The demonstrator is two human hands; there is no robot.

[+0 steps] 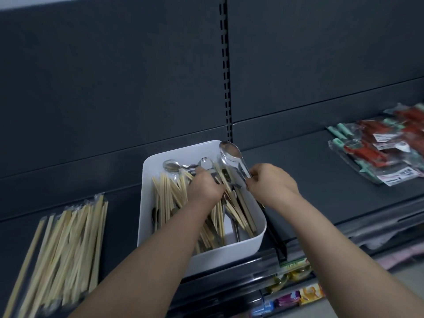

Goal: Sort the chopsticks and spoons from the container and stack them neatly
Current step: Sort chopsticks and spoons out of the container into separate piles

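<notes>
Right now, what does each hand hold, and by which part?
The right hand pinches a spoon by its handle, bowl pointing away. The left hand is in the container, fingers curled; what it grips cannot be told.

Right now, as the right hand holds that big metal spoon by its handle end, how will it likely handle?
The spoon looks like polished metal, so it is probably stiff and fairly slippery. The right hand pinches only the handle end, with the broad bowl far out, so it may feel bowl-heavy and swivel.
</notes>
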